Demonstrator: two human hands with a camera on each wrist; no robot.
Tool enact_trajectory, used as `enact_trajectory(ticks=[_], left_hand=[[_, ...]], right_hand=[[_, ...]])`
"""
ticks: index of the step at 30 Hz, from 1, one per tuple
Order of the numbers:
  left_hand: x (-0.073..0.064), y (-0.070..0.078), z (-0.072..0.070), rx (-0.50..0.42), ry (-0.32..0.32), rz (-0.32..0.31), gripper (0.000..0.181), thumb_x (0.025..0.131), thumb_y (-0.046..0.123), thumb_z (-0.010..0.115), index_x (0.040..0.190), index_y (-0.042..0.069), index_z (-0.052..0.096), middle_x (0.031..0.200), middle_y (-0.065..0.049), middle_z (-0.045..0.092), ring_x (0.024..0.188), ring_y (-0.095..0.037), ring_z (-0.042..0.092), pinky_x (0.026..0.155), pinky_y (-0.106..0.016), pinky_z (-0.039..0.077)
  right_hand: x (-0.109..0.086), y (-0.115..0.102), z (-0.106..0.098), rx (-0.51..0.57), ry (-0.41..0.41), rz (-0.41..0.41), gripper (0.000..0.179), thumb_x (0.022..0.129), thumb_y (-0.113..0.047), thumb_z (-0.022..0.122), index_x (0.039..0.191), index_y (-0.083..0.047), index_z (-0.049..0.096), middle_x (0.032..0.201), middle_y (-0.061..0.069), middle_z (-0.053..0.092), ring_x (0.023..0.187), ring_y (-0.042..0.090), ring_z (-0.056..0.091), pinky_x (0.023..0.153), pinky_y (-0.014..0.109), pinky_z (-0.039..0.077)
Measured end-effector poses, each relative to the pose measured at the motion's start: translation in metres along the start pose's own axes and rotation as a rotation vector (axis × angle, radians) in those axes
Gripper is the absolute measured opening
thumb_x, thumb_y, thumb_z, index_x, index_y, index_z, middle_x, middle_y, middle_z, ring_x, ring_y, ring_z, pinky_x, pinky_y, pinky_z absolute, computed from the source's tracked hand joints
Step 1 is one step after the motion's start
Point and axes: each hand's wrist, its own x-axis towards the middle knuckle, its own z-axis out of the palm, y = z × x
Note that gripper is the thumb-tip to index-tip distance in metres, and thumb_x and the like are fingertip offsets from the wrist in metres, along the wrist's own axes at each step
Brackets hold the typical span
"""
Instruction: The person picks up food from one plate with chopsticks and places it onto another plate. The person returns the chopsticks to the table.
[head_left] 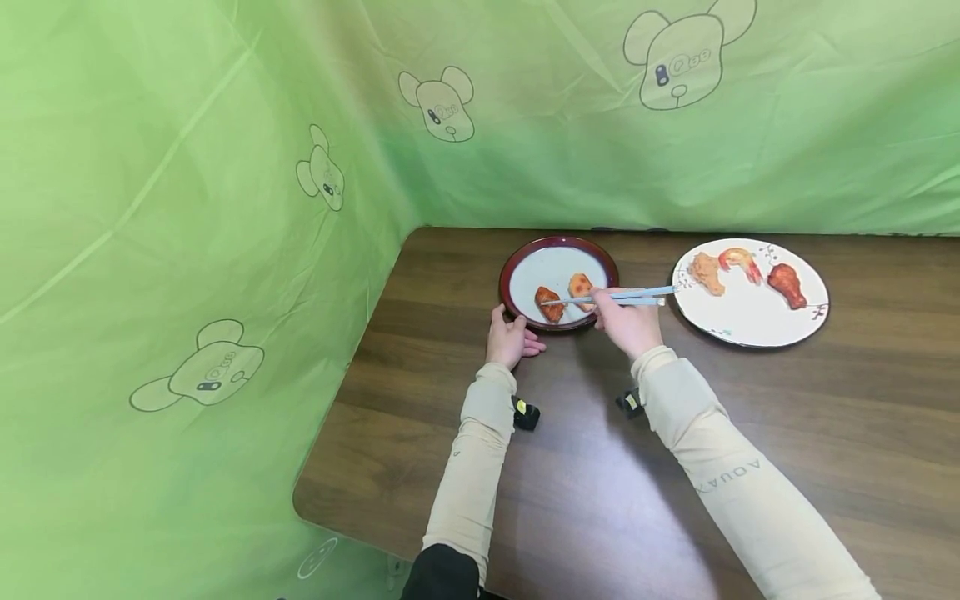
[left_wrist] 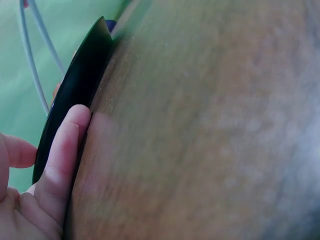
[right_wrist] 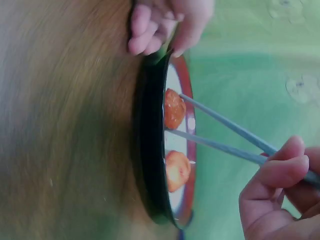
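Observation:
A round plate (head_left: 558, 256) with a dark red rim and pale inside sits near the table's back edge. It bears a reddish-brown piece of food (head_left: 551, 310) and a paler orange-brown piece (head_left: 580, 286). My left hand (head_left: 510, 340) holds the plate's near left edge, thumb at the rim and fingers along the dark outer side (left_wrist: 80, 85). My right hand (head_left: 628, 323) grips a pair of light blue chopsticks (head_left: 637, 293). In the right wrist view their tips are spread about the reddish-brown piece (right_wrist: 174, 109); whether both touch it, I cannot tell.
To the right, a white oval plate (head_left: 757, 325) with a floral pattern bears a fried chicken piece (head_left: 707, 273), a shrimp (head_left: 741, 262) and a glazed drumstick (head_left: 786, 285). Green cloth (head_left: 525, 183) hangs behind and left of the wooden table (head_left: 405, 400).

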Motion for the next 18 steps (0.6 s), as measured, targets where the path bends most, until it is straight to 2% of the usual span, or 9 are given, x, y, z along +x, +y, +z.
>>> enact_trajectory(ticks=[3, 5, 7, 9, 12, 15, 18], left_hand=[[0.0001, -0.0002, -0.0004, 0.004, 0.004, 0.003, 0.058, 0.100, 0.011, 0.041, 0.150, 0.002, 0.013, 0.065, -0.006, 0.060, 0.061, -0.030, 0.072, 0.051, -0.028, 0.060], [0.0000, -0.0002, -0.0005, 0.002, 0.007, 0.005, 0.058, 0.100, 0.011, 0.041, 0.150, 0.002, 0.013, 0.065, -0.006, 0.060, 0.063, -0.032, 0.072, 0.051, -0.028, 0.060], [-0.0001, -0.0008, -0.0007, 0.000, 0.008, 0.009, 0.057, 0.100, 0.011, 0.040, 0.150, 0.002, 0.013, 0.066, -0.007, 0.060, 0.064, -0.033, 0.072, 0.050, -0.028, 0.060], [-0.0002, -0.0014, -0.0008, -0.003, 0.007, 0.012, 0.057, 0.100, 0.010, 0.040, 0.150, 0.002, 0.013, 0.066, -0.007, 0.060, 0.064, -0.034, 0.072, 0.050, -0.029, 0.060], [0.0002, -0.0027, -0.0008, -0.002, 0.004, 0.018, 0.057, 0.100, 0.011, 0.040, 0.150, 0.002, 0.014, 0.066, -0.008, 0.061, 0.065, -0.034, 0.072, 0.051, -0.029, 0.060], [0.0010, -0.0039, -0.0004, -0.005, 0.003, 0.018, 0.057, 0.101, 0.011, 0.040, 0.150, 0.003, 0.014, 0.067, -0.007, 0.060, 0.066, -0.034, 0.072, 0.052, -0.029, 0.060], [0.0015, -0.0048, 0.0004, -0.010, -0.001, 0.014, 0.057, 0.101, 0.011, 0.040, 0.150, 0.003, 0.014, 0.066, -0.006, 0.059, 0.065, -0.033, 0.072, 0.052, -0.029, 0.061]], right_hand=[[0.0026, 0.0024, 0.0002, 0.117, 0.010, 0.094, 0.039, 0.093, -0.030, 0.059, 0.108, 0.005, 0.067, 0.058, -0.017, 0.057, 0.050, -0.002, 0.056, 0.052, 0.013, 0.050], [0.0039, 0.0043, 0.0006, 0.122, -0.005, 0.084, 0.040, 0.093, -0.030, 0.059, 0.109, 0.006, 0.067, 0.058, -0.018, 0.056, 0.050, -0.003, 0.056, 0.051, 0.013, 0.051], [0.0043, 0.0055, 0.0010, 0.057, -0.026, 0.028, 0.039, 0.093, -0.030, 0.058, 0.107, 0.005, 0.069, 0.057, -0.019, 0.057, 0.049, -0.003, 0.056, 0.051, 0.014, 0.048], [0.0040, 0.0059, 0.0018, -0.032, -0.056, -0.058, 0.037, 0.093, -0.029, 0.057, 0.103, 0.004, 0.071, 0.054, -0.017, 0.057, 0.049, 0.000, 0.056, 0.049, 0.016, 0.045], [0.0028, 0.0056, 0.0044, -0.167, -0.085, -0.223, 0.034, 0.093, -0.026, 0.056, 0.099, 0.002, 0.073, 0.056, -0.004, 0.063, 0.050, 0.007, 0.058, 0.047, 0.021, 0.043], [0.0013, 0.0048, 0.0073, -0.271, -0.099, -0.458, 0.029, 0.094, -0.020, 0.057, 0.095, 0.002, 0.075, 0.070, 0.012, 0.069, 0.060, 0.018, 0.064, 0.055, 0.029, 0.051], [0.0007, 0.0059, 0.0093, -0.332, -0.088, -0.740, 0.019, 0.090, -0.009, 0.061, 0.089, 0.002, 0.076, 0.080, 0.017, 0.071, 0.070, 0.026, 0.066, 0.062, 0.036, 0.055]])
